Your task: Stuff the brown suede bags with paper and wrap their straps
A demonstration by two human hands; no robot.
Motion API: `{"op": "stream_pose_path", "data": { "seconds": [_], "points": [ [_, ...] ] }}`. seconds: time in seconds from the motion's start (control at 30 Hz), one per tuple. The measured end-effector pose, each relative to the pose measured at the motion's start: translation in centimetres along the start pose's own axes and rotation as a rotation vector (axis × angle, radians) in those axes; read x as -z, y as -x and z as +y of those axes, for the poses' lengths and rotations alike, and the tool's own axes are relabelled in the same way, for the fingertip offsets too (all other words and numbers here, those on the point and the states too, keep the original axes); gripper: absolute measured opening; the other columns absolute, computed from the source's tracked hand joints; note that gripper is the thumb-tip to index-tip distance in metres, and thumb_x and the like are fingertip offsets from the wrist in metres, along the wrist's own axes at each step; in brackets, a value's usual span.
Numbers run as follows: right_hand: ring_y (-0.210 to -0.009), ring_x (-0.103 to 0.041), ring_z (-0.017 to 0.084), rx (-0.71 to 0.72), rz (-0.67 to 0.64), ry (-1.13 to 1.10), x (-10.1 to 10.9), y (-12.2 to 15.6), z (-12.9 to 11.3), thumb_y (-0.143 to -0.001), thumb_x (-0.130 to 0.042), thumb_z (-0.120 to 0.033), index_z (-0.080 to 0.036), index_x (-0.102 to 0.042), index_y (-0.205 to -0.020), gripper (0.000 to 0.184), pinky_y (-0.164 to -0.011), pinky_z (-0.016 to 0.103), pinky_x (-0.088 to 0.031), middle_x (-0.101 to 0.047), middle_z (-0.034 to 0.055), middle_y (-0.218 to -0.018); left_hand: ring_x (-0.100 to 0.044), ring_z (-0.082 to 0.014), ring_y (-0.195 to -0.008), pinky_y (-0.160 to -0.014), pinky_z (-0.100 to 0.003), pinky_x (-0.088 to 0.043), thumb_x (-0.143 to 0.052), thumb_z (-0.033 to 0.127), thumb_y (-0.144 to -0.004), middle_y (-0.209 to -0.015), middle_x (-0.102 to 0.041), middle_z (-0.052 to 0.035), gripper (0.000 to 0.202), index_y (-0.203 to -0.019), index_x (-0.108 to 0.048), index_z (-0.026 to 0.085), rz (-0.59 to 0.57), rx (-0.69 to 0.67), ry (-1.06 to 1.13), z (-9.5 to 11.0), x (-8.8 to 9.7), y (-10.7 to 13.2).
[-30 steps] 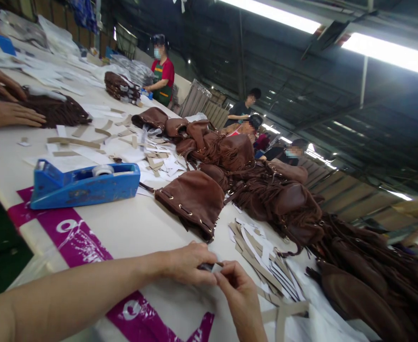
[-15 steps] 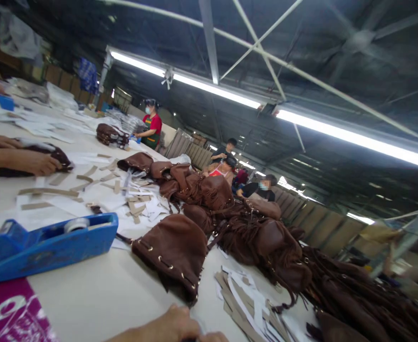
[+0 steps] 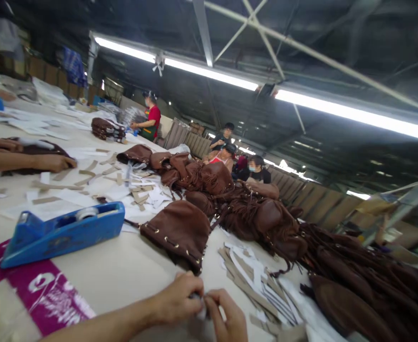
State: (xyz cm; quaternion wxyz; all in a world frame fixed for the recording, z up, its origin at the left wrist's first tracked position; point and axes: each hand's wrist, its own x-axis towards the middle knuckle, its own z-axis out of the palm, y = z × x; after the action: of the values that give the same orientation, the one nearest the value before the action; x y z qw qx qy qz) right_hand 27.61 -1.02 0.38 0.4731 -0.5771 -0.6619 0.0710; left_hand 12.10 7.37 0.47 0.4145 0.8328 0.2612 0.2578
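Note:
At the bottom of the view my left hand and my right hand are close together with their fingers pinched. Between the fingertips is a small whitish-grey piece, mostly hidden and too blurred to name. Just beyond my hands lies a brown drawstring bag with metal eyelets along its edge. To the left stands a blue tape dispenser with a roll in it, partly over a purple printed sheet. Grey and white paper strips lie to the right of my hands.
A long heap of brown bags runs along the table to the right. More strips are scattered farther back. At left, a co-worker's hands rest on a dark brown item. Other people are behind the table.
The view has tipped downward, so more of my hands and forearm shows. My hands stay together at the small piece. The co-worker's nearer hand at left has shifted slightly right.

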Motion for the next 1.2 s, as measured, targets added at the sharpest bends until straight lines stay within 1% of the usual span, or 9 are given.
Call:
{"op": "stream_pose_path", "data": {
  "seconds": [0.07,0.17,0.27,0.43,0.6,0.77,0.93,1.07,1.2],
  "points": [
    [-0.071,-0.063,0.019,-0.106,-0.075,-0.128,0.4,0.0,-0.4,-0.085,-0.06,-0.033,-0.023,-0.069,-0.085,0.013,-0.066,0.025,-0.05,-0.068,0.0011,-0.076,-0.048,-0.0194,-0.084,-0.081,-0.03,-0.032,-0.055,0.024,-0.071,-0.074,-0.052,0.0006,0.006,-0.069,-0.054,0.019,-0.019,0.033,-0.036,1.0,0.5,0.1],
    [-0.072,-0.061,0.019,-0.179,-0.092,-0.159,0.7,0.0,-0.8,-0.084,-0.06,-0.034,-0.021,-0.068,-0.081,0.016,-0.067,0.025,-0.048,-0.067,0.001,-0.075,-0.047,-0.0203,-0.086,-0.086,-0.033,-0.032,-0.054,0.022,-0.072,-0.076,-0.053,-0.0006,0.004,-0.07,-0.053,0.019,-0.045,0.006,-0.075,1.8,0.8,-0.1],
    [-0.067,-0.058,0.017,-0.099,-0.057,-0.056,0.5,0.3,-0.7,-0.088,-0.055,-0.033,-0.021,-0.064,-0.073,0.021,-0.062,0.024,-0.045,-0.062,-0.0001,-0.069,-0.047,-0.0197,-0.085,-0.085,-0.033,-0.033,-0.052,0.021,-0.073,-0.075,-0.052,-0.0005,0.004,-0.07,-0.051,0.019,-0.063,-0.007,-0.107,1.9,0.9,0.0],
    [-0.068,-0.055,0.016,0.033,0.013,0.084,-0.4,0.5,-0.5,-0.092,-0.049,-0.024,-0.022,-0.058,-0.075,0.019,-0.062,0.025,-0.043,-0.058,-0.0002,-0.07,-0.046,-0.019,-0.086,-0.086,-0.032,-0.032,-0.051,0.023,-0.074,-0.077,-0.052,0.0006,0.003,-0.075,-0.05,0.02,-0.131,-0.049,-0.143,1.9,1.3,0.1],
    [-0.072,-0.054,0.017,0.106,0.067,0.115,-0.7,0.3,-1.0,-0.093,-0.047,-0.02,-0.022,-0.059,-0.076,0.021,-0.065,0.028,-0.043,-0.057,0.0012,-0.072,-0.047,-0.0185,-0.082,-0.075,-0.028,-0.035,-0.054,0.025,-0.069,-0.074,-0.053,0.0018,0.006,-0.072,-0.053,0.02,-0.111,0.094,-0.013,1.3,1.0,-0.5],
    [-0.079,-0.058,0.018,0.183,-0.048,0.099,0.3,0.0,-0.9,-0.093,-0.047,-0.017,-0.024,-0.066,-0.087,0.021,-0.069,0.028,-0.047,-0.063,0.0039,-0.082,-0.048,-0.0171,-0.076,-0.064,-0.025,-0.034,-0.057,0.026,-0.063,-0.071,-0.055,0.002,0.008,-0.067,-0.055,0.019,-0.037,0.184,0.216,1.0,0.3,-0.6],
    [-0.085,-0.06,0.019,0.276,-0.171,0.132,1.3,0.3,-0.8,-0.093,-0.046,-0.013,-0.028,-0.067,-0.106,0.028,-0.072,0.029,-0.05,-0.066,0.0055,-0.092,-0.049,-0.0175,-0.076,-0.064,-0.025,-0.035,-0.059,0.026,-0.061,-0.071,-0.057,0.0013,0.009,-0.067,-0.058,0.018,-0.074,0.221,0.345,0.5,0.0,-0.5],
    [-0.091,-0.06,0.021,0.294,-0.221,0.139,1.6,0.8,-1.2,-0.092,-0.046,-0.011,-0.027,-0.066,-0.105,0.029,-0.077,0.034,-0.052,-0.066,0.0073,-0.1,-0.045,-0.015,-0.07,-0.06,-0.023,-0.033,-0.06,0.025,-0.059,-0.067,-0.053,0.0033,0.012,-0.068,-0.057,0.017,-0.078,0.252,0.425,0.6,0.2,-0.8],
    [-0.095,-0.059,0.021,0.305,-0.201,0.135,1.7,1.1,-1.7,-0.093,-0.043,-0.01,-0.026,-0.066,-0.099,0.028,-0.08,0.035,-0.052,-0.065,0.0073,-0.102,-0.045,-0.0146,-0.071,-0.06,-0.023,-0.033,-0.06,0.027,-0.061,-0.069,-0.052,0.0037,0.014,-0.069,-0.057,0.017,-0.092,0.219,0.41,0.7,0.6,-0.7]
  ]
}}
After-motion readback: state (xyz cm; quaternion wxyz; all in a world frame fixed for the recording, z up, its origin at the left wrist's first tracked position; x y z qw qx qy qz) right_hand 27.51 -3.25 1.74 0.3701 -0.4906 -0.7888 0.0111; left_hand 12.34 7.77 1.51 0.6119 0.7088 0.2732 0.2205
